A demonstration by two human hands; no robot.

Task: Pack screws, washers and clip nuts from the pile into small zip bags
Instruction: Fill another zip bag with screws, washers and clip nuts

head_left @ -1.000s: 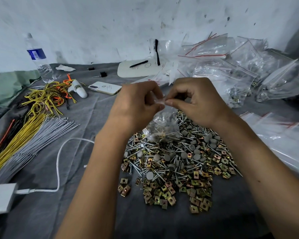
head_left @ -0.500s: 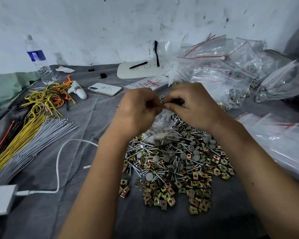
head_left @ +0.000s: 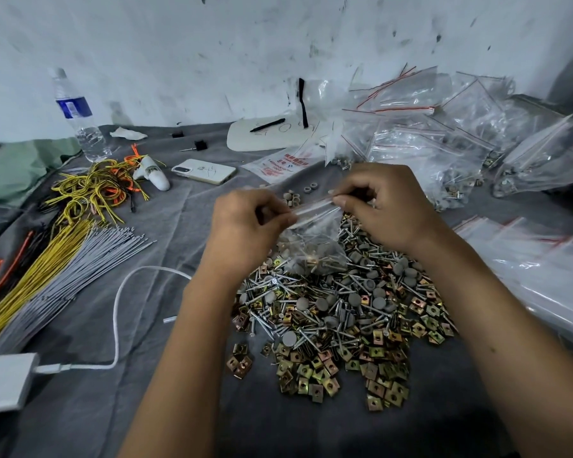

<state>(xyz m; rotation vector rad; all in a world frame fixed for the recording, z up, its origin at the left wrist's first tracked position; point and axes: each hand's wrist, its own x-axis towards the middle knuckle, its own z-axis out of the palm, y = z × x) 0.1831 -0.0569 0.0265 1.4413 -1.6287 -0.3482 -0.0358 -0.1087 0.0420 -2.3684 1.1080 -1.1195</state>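
The two hands have drawn apart along the top of the bag [head_left: 315,239] since a moment ago, when they met at its middle. The left hand [head_left: 248,226] pinches one end of the bag's strip, the right hand [head_left: 384,203] the other, fingers curled. The bag hangs between and below them, holding grey washers and screws, its bottom resting on the pile [head_left: 338,319] on the worktop [head_left: 146,325]. Beyond the right hand lie filled bags [head_left: 444,143]; past the left hand, a phone [head_left: 204,171].
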